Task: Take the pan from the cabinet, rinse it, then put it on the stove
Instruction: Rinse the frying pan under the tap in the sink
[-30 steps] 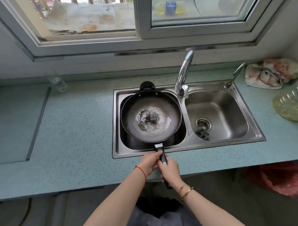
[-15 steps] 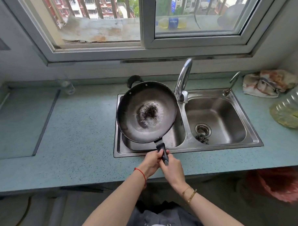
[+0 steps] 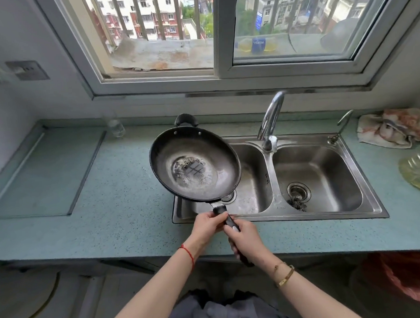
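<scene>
A black pan [image 3: 195, 164] with a worn, wet patch in its bottom hangs in the air, partly over the left basin of the steel double sink [image 3: 253, 214] and partly over the counter left of it. Its small helper handle points toward the window. The long black handle runs back toward me. My left hand [image 3: 206, 226] grips that handle near the pan. Just behind it, my right hand [image 3: 245, 241] holds the handle's end. The curved tap [image 3: 270, 118] stands at the sink's back, and no water runs from it.
A flat glass panel [image 3: 43, 174] is set into the blue speckled counter at the left, with a small glass [image 3: 116, 127] behind it. A crumpled cloth [image 3: 391, 128] and a plastic oil bottle [image 3: 416, 170] sit at the right. A steel scourer [image 3: 297, 203] lies in the right basin.
The pan has risen out of the left basin and shifted left, so it now overlaps the counter. Both hands kept their hold on the handle. The camera tilted up.
</scene>
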### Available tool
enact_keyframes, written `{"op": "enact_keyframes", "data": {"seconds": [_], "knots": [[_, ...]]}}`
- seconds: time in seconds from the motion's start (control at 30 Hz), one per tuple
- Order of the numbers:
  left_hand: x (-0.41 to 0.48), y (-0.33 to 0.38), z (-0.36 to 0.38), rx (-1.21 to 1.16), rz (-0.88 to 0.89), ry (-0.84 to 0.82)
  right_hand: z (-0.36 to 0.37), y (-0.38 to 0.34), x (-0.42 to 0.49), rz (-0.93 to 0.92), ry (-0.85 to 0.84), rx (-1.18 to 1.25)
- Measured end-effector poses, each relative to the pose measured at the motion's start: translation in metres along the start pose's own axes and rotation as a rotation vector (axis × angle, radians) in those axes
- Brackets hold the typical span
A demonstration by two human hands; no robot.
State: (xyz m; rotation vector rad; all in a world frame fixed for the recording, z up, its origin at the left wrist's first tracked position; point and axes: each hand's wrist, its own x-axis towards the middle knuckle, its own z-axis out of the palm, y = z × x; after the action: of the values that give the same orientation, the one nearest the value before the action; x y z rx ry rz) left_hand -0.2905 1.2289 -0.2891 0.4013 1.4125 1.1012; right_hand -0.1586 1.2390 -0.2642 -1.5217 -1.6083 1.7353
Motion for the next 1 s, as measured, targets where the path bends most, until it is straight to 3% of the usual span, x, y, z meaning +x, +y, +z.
{"op": "enact_keyframes", "data": {"seconds": [0.23,0.5,0.7,0.87,1.0], "knots": [[-0.008,0.007,-0.004,-0.117,-0.066,-0.018,0.016,-0.017,-0.004,-0.04,0.092,-0.148],[-0.012,0.001,0.01,-0.357,-0.174,-0.161,0.007,-0.003,-0.005,-0.095,0.182,-0.222],[-0.017,0.002,0.005,-0.667,-0.319,-0.311,0.001,0.003,-0.006,0.014,0.095,0.109],[-0.013,0.009,-0.006,-0.557,-0.274,-0.267,0.015,-0.004,-0.002,0.135,-0.037,0.473],[-0.008,0.016,-0.013,-0.428,-0.208,-0.174,0.023,-0.004,0.005,0.182,-0.103,0.617]]}}
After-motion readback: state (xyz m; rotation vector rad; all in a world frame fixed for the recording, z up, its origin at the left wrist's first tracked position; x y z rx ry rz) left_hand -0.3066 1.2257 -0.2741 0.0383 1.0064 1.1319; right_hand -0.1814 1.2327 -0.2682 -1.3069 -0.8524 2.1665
